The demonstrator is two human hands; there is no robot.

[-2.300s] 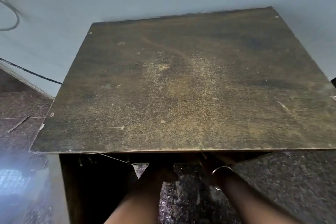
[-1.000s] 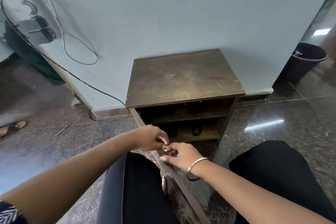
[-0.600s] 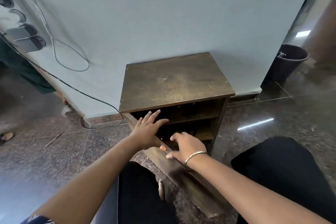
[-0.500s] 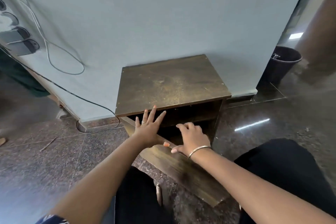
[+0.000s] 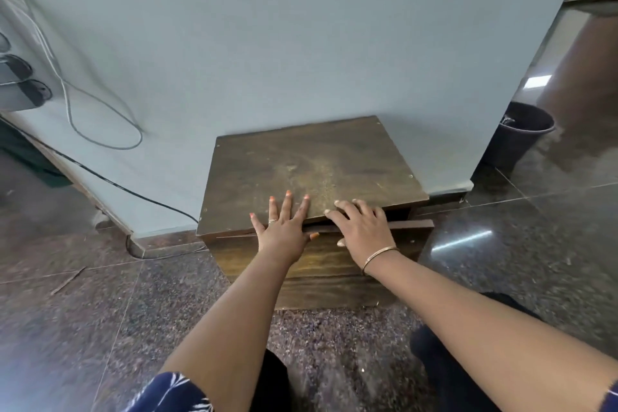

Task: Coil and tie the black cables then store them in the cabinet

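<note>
You have swung the cabinet [image 5: 311,177] door [image 5: 334,261] from wide open to almost closed, left hand [image 5: 282,231] spread flat and right hand [image 5: 363,227] pressing with extended fingers, so the black cables, now out of sight, are presumably stored inside.

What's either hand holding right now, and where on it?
Nothing is held. The left hand and right hand lie flat with straight fingers against the cabinet door at its top edge, fingertips over the cabinet top.
</note>
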